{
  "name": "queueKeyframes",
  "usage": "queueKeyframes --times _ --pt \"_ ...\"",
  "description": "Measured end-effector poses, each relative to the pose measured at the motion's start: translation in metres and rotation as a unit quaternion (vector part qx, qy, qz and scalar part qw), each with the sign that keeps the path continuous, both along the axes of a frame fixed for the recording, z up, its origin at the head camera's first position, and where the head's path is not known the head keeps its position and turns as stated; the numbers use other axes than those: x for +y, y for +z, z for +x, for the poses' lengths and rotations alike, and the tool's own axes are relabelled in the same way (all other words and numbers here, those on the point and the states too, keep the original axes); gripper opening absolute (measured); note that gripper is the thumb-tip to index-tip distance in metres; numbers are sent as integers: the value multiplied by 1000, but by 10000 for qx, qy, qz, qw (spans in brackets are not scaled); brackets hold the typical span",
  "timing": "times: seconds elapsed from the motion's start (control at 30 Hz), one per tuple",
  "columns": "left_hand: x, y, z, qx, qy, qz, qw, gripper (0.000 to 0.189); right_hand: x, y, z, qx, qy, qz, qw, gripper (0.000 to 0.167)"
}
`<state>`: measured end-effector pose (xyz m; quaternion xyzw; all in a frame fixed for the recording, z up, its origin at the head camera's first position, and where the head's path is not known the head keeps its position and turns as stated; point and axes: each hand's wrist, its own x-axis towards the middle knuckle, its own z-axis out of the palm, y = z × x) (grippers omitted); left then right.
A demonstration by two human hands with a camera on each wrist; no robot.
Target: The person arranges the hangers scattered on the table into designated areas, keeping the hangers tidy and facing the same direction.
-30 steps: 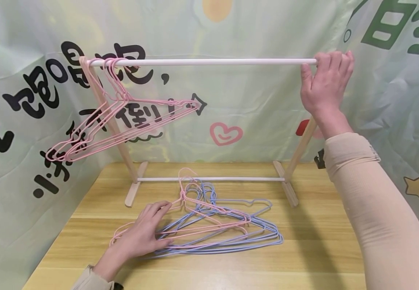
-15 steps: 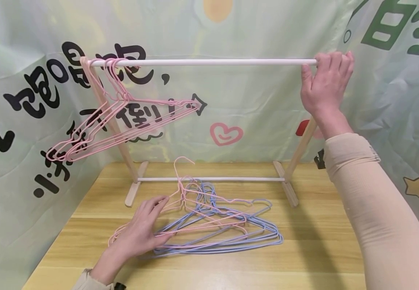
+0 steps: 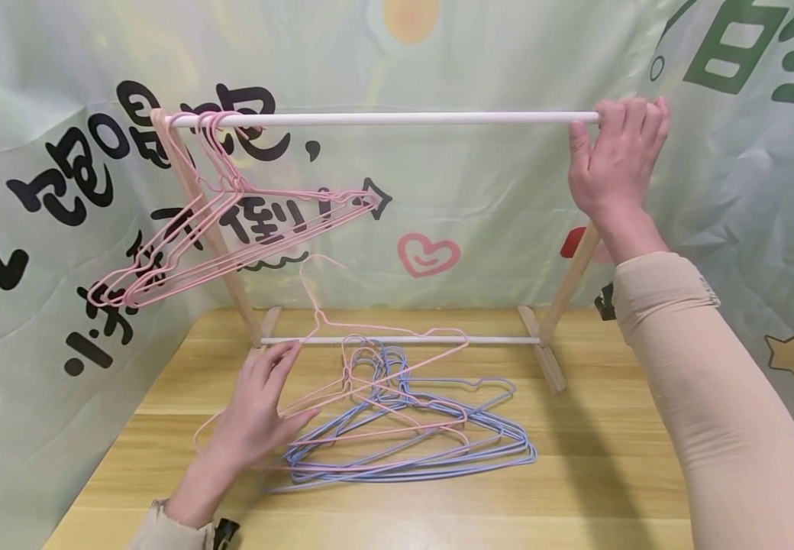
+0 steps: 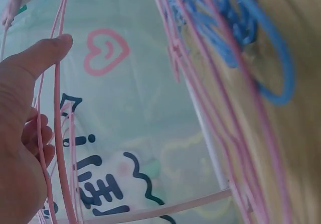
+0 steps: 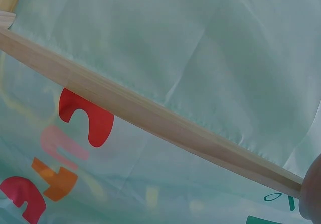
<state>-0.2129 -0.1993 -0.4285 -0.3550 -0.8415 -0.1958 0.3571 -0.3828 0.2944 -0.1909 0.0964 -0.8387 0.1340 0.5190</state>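
Note:
My left hand [image 3: 256, 416] holds a pink clothes hanger [image 3: 369, 328] by its left side, its hook pointing up above the pile. In the left wrist view the thumb [image 4: 50, 53] lies against the pink wire and the fingers curl behind it. Below lie more pink hangers [image 3: 397, 439] on top of several blue hangers [image 3: 507, 431]. My right hand [image 3: 617, 164] grips the right end of the rack's white top rail [image 3: 397, 118]. Several pink hangers [image 3: 253, 263] hang at the left end of that rail.
The rack's wooden legs [image 3: 547, 359] stand on the wooden table [image 3: 617, 473], joined by a low white rail [image 3: 500, 339] behind the pile. A printed cloth backdrop [image 3: 507, 198] rises close behind and at both sides.
My left hand has risen a little, lifting one pink hanger up off the pile, so its hook now stands above the low rail. The right hand has stayed on the top rail.

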Motion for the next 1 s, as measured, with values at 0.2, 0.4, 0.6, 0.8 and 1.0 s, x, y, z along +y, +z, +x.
queueKeyframes --times 0.2,0.4,0.6,0.8,1.0 --pt "-1 16 -5 411 23 137 9991 94 0 0 1 -64 -18 -103 9999 62" --pt "1 34 -12 888 -12 285 9956 93 1 0 0 -3 23 -100 9999 61" --pt "-2 54 -16 927 189 166 9954 105 1 0 -1 68 72 10 10000 60" --pt "-8 77 -20 967 301 157 9947 103 0 0 1 -6 18 -57 10000 62" --pt "-11 97 -27 1109 330 196 9931 105 1 0 1 -99 -38 -129 9999 62"
